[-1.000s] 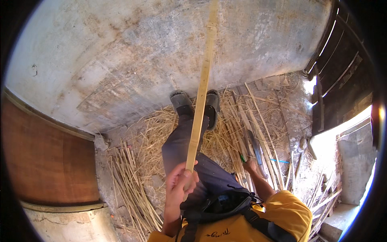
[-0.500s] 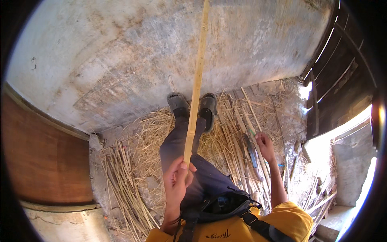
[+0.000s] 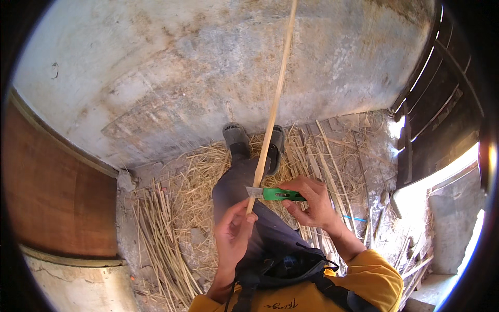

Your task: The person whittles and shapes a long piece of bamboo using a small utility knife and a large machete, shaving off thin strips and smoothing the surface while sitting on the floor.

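Note:
A long, narrow bamboo strip [image 3: 274, 112] rises from my left hand [image 3: 232, 234] toward the top of the view. The thumb and fingers of that hand pinch it close to its lower end. My right hand [image 3: 313, 204] is wrapped round a green utility knife [image 3: 281, 194]. Its blade [image 3: 253, 192] points left and lies across the strip, just above my left fingertips. Whether the edge has bitten into the bamboo I cannot tell.
Bundled bamboo strips [image 3: 162, 239] lie on the floor at left, and more strips [image 3: 332, 161] at right. Straw shavings [image 3: 200, 177] spread round my shoes [image 3: 236, 136]. A stained wall [image 3: 208, 78] stands ahead, a brown wooden panel [image 3: 60, 192] at left. A black waist bag [image 3: 288, 265] sits at my front.
My right hand has come in from the right side, bringing the green utility knife to the strip. The strip's upper end has tilted rightward and the strip has turned narrower side up.

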